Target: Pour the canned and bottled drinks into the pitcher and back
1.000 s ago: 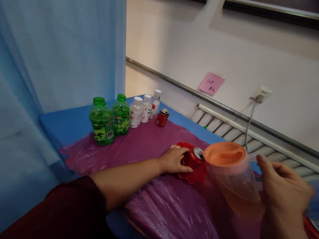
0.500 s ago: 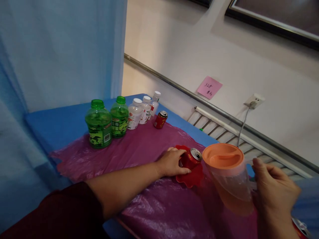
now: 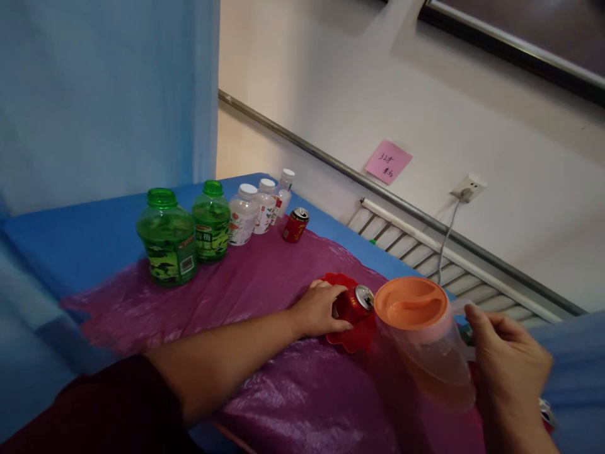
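Room btwn green btls (image 3: 167,246) & L hand (image 3: 317,309); jug (image 3: 430,356) blocks its R side

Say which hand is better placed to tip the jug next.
Right, most likely: the right hand holds the jug by its handle, while the left hand grips a red can and would probably have to let go.

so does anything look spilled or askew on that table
The purple plastic sheet is rumpled, and the red can in the left hand leans toward the orange-lidded pitcher. Being handheld, that lean looks deliberate. No clear spill shows, though the sheet's shine could hide wetness.
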Motion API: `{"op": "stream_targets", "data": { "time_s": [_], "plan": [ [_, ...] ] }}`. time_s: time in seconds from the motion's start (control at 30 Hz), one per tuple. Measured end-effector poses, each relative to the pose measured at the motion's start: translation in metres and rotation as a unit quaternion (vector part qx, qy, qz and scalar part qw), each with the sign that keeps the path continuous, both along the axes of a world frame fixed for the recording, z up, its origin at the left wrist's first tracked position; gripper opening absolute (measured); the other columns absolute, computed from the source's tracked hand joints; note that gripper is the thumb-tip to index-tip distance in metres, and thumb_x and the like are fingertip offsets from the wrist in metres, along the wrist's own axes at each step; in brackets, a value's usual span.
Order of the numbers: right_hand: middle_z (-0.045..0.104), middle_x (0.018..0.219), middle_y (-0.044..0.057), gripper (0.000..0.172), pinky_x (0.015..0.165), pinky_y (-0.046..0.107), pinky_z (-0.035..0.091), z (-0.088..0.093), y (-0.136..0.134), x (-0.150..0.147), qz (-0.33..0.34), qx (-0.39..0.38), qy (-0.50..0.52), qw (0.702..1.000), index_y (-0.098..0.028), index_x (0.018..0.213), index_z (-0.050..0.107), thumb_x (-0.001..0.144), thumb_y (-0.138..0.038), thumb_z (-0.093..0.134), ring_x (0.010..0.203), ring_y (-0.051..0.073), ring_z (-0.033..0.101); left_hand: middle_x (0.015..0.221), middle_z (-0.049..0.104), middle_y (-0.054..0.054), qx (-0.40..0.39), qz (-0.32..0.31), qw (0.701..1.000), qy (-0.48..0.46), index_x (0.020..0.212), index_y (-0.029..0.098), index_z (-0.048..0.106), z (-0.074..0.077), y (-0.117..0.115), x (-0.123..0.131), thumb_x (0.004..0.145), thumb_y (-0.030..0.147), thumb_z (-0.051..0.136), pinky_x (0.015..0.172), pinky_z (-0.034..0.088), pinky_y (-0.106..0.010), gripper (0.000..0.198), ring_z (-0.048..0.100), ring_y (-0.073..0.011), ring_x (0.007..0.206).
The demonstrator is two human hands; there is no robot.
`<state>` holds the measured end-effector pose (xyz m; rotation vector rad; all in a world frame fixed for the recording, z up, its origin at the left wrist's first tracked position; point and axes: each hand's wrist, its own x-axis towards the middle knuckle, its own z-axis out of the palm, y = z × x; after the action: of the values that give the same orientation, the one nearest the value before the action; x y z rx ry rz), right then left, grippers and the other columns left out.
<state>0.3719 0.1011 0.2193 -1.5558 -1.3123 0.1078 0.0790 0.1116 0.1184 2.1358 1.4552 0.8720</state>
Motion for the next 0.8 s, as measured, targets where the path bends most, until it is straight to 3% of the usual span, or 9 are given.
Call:
{"op": "stream_targets", "data": {
  "time_s": [0.33,0.8],
  "plan": [
    [0.058,0.061,-0.005,0.039,0.054,0.025,0.035,0.005,-0.015,-0.008,-0.036,-0.029,0.065,0.997,-0.019,0.073,0.070,0.070,-0.057,0.079,0.059,0.013,0.049,0.109,0.072,-0.010,-0.010,-0.010,1.000,-0.013,0.119,0.021,0.066,0.003,-0.001,-0.001,0.066,0.055,0.084,0.099,0.044,-0.045,0.066,0.064,-0.0339,0.107],
    [0.065,0.064,-0.003,0.039,0.064,0.028,0.040,0.007,-0.014,-0.003,-0.047,-0.029,0.014,0.998,-0.020,0.078,0.072,0.073,-0.058,0.077,0.065,0.017,0.058,0.115,0.071,-0.009,-0.022,-0.009,1.000,0.000,0.126,0.023,0.064,0.005,-0.004,0.001,0.065,0.053,0.085,0.102,0.043,-0.042,0.071,0.063,-0.0327,0.112]
  ]
}}
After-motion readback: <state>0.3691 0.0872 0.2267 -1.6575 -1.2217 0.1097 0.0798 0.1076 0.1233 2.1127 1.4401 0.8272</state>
